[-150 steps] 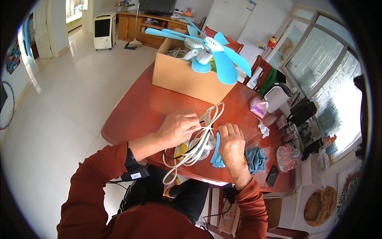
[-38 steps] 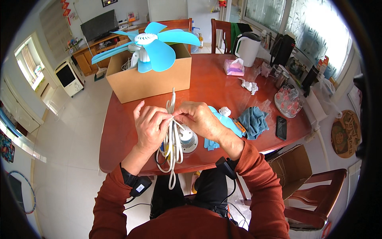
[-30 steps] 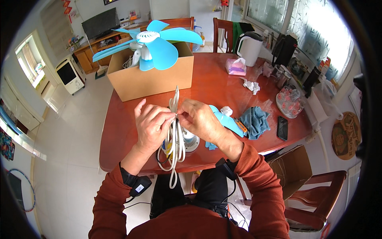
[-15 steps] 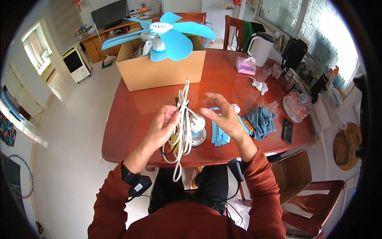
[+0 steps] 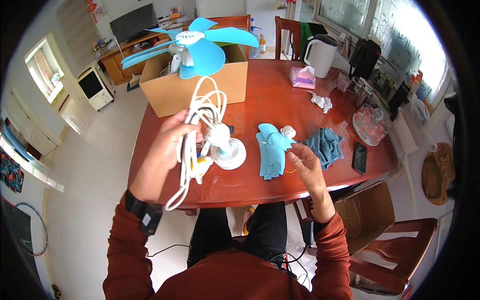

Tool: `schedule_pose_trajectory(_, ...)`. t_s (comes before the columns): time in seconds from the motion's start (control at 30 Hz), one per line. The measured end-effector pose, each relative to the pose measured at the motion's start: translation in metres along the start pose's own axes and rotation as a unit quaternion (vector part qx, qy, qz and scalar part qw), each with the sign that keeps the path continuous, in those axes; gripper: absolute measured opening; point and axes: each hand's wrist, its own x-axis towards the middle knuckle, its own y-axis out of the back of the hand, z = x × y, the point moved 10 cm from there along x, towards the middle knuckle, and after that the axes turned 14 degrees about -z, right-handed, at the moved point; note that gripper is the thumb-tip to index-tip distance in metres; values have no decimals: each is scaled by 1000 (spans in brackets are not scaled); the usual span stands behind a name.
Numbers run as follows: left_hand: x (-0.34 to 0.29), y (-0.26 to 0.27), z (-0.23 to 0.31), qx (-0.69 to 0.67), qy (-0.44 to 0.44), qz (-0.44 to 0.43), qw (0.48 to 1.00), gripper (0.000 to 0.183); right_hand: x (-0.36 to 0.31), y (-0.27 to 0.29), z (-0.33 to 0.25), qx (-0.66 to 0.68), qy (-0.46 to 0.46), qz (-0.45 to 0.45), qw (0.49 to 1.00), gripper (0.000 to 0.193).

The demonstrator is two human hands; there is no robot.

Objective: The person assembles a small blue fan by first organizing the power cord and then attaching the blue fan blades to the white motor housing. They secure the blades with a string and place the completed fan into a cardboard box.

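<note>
My left hand (image 5: pixel 172 137) is closed round a looped bundle of white cable (image 5: pixel 187 160), lifted over the table's left part. Beside the bundle is a small white fan motor (image 5: pixel 220 135) with a round vented cover (image 5: pixel 230 154); whether it touches the table I cannot tell. A bit of yellow shows among the loops. To the right lie several light-blue fan blades (image 5: pixel 272 160) in a stack. My right hand (image 5: pixel 311 167) has its fingertips on the end of the topmost blue fan blade (image 5: pixel 277 139), apparently pinching it. Its palm is partly turned from view.
A cardboard box (image 5: pixel 200 92) with an assembled blue fan (image 5: pixel 200 47) on top stands at the back left. On the right are a teal cloth (image 5: pixel 326 147), a phone (image 5: pixel 359 157), a glass tray (image 5: pixel 369 127), tissues (image 5: pixel 303 77) and a white kettle (image 5: pixel 321 55).
My left hand has moved left with the cable bundle, and the motor has shifted left too. My right hand has gone right and down from mid-air to the blade stack.
</note>
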Motion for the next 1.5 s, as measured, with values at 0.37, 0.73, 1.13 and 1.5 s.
schedule_pose_trajectory(0.37, 5, 52, 12, 213, 22, 10, 977, 43, 3, 33, 16, -493, -42, 104, 863, 45)
schedule_pose_trajectory(0.73, -17, 92, 19, 516, 47, 181, 836, 57, 30, 40, 32, -562, -105, 62, 818, 47)
schedule_pose_trajectory(1.13, -12, -69, -136, 108, 65, 31, 992, 63, 45, 8, 3, -697, 61, 10, 714, 23)
schedule_pose_trajectory(1.5, 14, -89, -210, -153, 248, 46, 955, 66, 47, 5, 9, -573, -29, 46, 818, 22)
